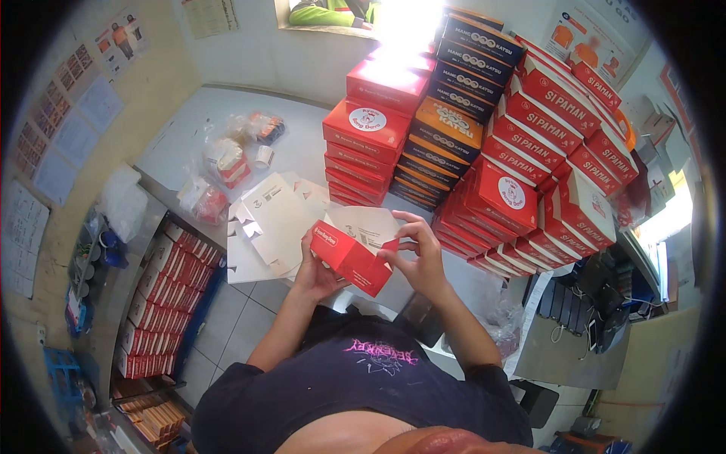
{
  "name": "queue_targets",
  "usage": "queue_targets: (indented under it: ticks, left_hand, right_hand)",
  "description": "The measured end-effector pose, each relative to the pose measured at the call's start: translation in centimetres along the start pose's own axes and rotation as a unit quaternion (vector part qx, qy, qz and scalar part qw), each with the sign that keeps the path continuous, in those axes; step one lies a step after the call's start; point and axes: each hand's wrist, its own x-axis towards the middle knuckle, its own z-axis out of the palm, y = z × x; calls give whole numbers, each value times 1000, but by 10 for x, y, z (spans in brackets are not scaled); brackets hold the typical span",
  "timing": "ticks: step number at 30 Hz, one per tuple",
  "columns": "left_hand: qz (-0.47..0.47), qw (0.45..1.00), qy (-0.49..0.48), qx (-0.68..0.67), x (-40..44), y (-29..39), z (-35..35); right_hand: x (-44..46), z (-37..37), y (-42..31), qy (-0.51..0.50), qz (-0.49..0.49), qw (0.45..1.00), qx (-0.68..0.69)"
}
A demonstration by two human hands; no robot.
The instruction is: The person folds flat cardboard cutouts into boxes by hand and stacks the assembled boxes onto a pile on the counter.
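Note:
A partly folded red cardboard food box [349,261] with a pale inner side is held in front of my chest. My left hand [312,274] grips its left end, with the fingers partly hidden beneath it. At the box's right edge, my right hand [420,256] pinches a flap between thumb and fingers. Just behind the box, a pile of flat, unfolded white box sheets [278,231] lies on the white table [178,136].
Red boxes [363,129], black-and-orange boxes [446,125] and more red boxes [529,136] stand in tall stacks at the right. Plastic-wrapped bundles [227,163] lie on the table's left. A shelf of red-and-white packs [162,303] stands at left. A person's green sleeve [325,13] shows through the window.

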Motion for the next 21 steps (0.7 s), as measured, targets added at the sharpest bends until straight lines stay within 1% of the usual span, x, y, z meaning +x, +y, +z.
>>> queue_targets:
  ticks: [1,2,4,5,6,7,8,9,11,12,14,16,18,19,20,21]
  left_hand:
    - [-5,1000,-6,-11,3,-3,-4]
    - [-4,1000,-7,-13,4,-5,-2]
    - [13,993,-106,-48,7,-8,2]
    - [13,993,-107,-47,7,-9,6]
    - [27,993,-107,-40,5,-11,11]
    - [41,993,-107,-35,3,-13,12]
    - [41,993,-107,-35,14,-18,-3]
    - [35,993,-107,-46,20,-23,-10]
    - [10,992,-100,-80,21,-35,-22]
    - [-3,991,-93,-98,17,-38,-22]
    - [-11,989,-75,-127,10,-40,-23]
    - [-1,988,-51,-148,6,-34,-25]
    - [24,990,-37,-137,1,-28,-27]
    - [50,993,-42,-101,-3,-22,-29]
    - [85,994,-49,-51,-9,-19,-28]
    - [135,989,-61,30,-17,-19,-27]
  right_hand:
    - [0,-2,-1,-49,-98,989,-95]
    - [-1,-1,-2,-52,-99,989,-96]
    - [-6,7,-3,-209,-188,948,-149]
    - [-7,6,-2,-234,-186,944,-140]
    - [-7,7,4,-233,-186,944,-140]
    - [-8,8,14,-197,-102,975,-30]
    - [-9,9,24,-158,-16,984,81]
    - [-10,14,30,-158,-16,984,82]
    - [-17,27,41,-82,150,977,126]
    - [-21,28,54,-82,150,977,127]
    - [-27,28,72,-175,179,941,226]
    - [-35,21,73,-156,193,944,219]
    - [-43,11,76,-41,239,941,235]
    - [-49,4,74,-42,242,941,234]
    - [-54,-2,68,-17,245,953,178]
    - [-58,-5,65,9,247,961,121]
